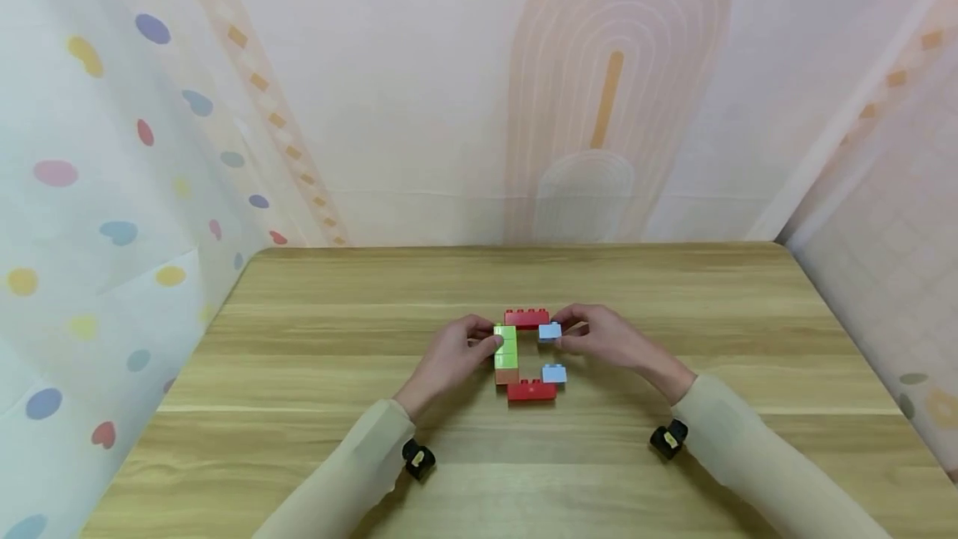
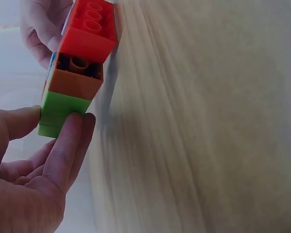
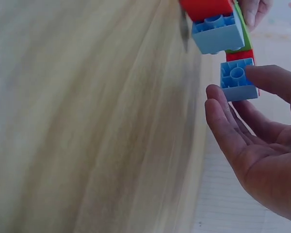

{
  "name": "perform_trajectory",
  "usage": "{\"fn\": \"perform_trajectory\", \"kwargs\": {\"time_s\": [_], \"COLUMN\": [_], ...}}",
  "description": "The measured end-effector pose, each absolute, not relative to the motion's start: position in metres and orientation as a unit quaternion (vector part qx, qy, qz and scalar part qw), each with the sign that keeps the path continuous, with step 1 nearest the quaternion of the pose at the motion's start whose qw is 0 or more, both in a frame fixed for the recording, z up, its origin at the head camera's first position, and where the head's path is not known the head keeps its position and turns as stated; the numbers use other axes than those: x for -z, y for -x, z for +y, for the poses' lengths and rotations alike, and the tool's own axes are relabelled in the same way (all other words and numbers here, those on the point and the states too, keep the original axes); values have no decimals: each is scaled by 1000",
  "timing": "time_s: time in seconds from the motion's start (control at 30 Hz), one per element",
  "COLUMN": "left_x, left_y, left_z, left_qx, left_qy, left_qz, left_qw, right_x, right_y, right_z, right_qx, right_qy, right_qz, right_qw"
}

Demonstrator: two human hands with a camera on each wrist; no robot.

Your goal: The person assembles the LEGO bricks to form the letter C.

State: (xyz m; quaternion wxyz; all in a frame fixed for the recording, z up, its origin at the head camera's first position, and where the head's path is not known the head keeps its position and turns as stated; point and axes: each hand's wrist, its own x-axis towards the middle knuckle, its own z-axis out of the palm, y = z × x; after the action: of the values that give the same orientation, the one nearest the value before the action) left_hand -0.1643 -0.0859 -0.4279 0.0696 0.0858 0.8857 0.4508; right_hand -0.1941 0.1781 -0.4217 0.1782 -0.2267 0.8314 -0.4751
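Toy building bricks form a C-shaped assembly between the two hands, its undersides showing in the wrist views. My left hand [image 1: 449,352] pinches the green brick [image 2: 64,108] on its left side between thumb and fingers. A brown-orange brick [image 2: 75,82] joins the green one, with a hollow side exposed. Two red bricks [image 1: 527,320] make the far and near sides. My right hand [image 1: 604,338] pinches the far light blue brick [image 3: 239,93] with thumb and fingertips. Another light blue brick [image 1: 554,373] sits on the near red brick [image 1: 531,392], a gap away from the far blue one.
The wood-grain table [image 1: 314,339] stretches around the bricks on all sides. A patterned curtain [image 1: 419,106] hangs behind the table's far edge and along both sides. Each wrist carries a small black camera [image 1: 419,460] below a light sleeve.
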Motion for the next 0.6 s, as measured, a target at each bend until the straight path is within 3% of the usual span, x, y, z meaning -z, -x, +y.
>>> {"fn": "perform_trajectory", "kwargs": {"time_s": [0.6], "left_x": [426], "left_y": [182], "left_z": [-82], "left_qx": [-433], "left_qy": [-52], "left_qz": [893], "left_qw": [114], "right_x": [424], "right_y": [205], "right_z": [175], "right_qx": [403], "right_qy": [200], "right_qz": [876], "right_qw": [172]}}
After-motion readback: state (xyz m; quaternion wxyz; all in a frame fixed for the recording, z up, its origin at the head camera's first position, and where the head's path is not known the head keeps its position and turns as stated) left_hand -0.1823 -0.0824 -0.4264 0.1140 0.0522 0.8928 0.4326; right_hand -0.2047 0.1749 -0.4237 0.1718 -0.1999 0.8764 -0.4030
